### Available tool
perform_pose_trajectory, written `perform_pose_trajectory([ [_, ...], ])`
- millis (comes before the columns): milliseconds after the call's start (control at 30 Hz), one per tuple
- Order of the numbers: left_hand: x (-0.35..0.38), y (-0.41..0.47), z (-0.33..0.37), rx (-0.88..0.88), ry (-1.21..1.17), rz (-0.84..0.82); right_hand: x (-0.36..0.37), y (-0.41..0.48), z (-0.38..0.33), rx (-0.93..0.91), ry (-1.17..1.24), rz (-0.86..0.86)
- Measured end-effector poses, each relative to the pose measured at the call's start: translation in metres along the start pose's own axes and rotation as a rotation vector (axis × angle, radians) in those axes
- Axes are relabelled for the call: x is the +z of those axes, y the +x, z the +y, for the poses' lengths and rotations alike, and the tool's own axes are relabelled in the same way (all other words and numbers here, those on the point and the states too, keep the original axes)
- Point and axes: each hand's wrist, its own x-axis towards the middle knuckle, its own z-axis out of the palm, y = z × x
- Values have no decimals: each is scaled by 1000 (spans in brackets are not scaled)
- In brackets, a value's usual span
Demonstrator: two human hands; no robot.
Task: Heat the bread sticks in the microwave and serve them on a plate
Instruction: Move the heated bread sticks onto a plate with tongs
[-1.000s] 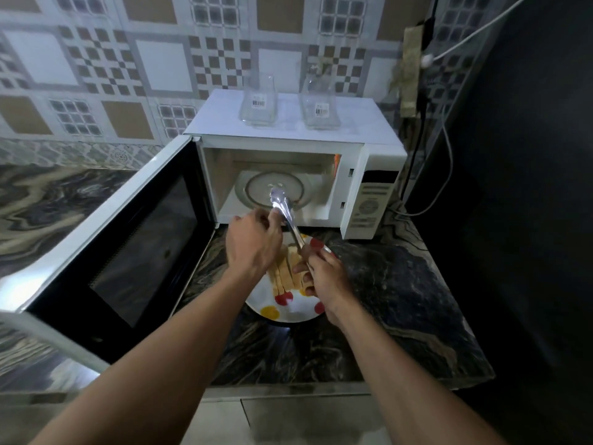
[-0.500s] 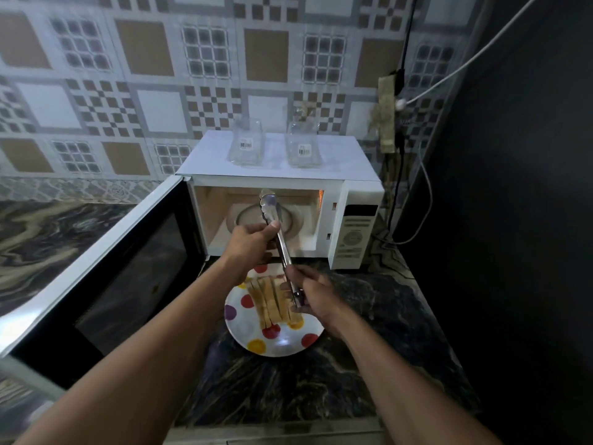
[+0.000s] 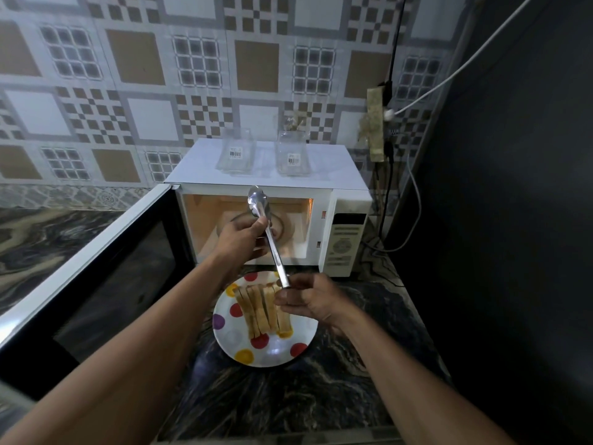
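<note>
Several bread sticks (image 3: 261, 311) lie side by side on a white plate (image 3: 231, 335) with coloured dots, on the dark marble counter in front of the microwave (image 3: 345, 239). Metal tongs (image 3: 268, 232) slant up from the plate towards the oven's lit cavity. My left hand (image 3: 242, 239) grips the tongs near their scalloped tips. My right hand (image 3: 309, 300) pinches their lower handle end just above the bread. The microwave door (image 3: 96, 277) stands wide open to the left, and the glass turntable inside is partly hidden by my left hand.
Two clear glass jars (image 3: 293, 152) stand on top of the microwave. Cables and a wall socket (image 3: 377, 130) hang to its right, beside a dark wall. The open door juts out over the counter on the left. Marble counter (image 3: 288, 396) stretches towards me below the plate.
The view has tilted up and pulled back, so plate and microwave sit lower in the frame. Both hands have kept hold of the tongs, which now stand a bit higher above the bread.
</note>
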Motion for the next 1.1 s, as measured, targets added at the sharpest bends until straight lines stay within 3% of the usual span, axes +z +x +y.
perform_pose_trajectory([
  [333, -9, 4, 0, -17, -7, -51, 5, -2, -6, 9, -57, 17],
  [733, -12, -16, 4, -10, 73, -100, 29, 2, -11, -242, -62, 199],
  [1100, -17, -37, -2, -49, 91, -160, 34, -12, -6, -288, -22, 264],
])
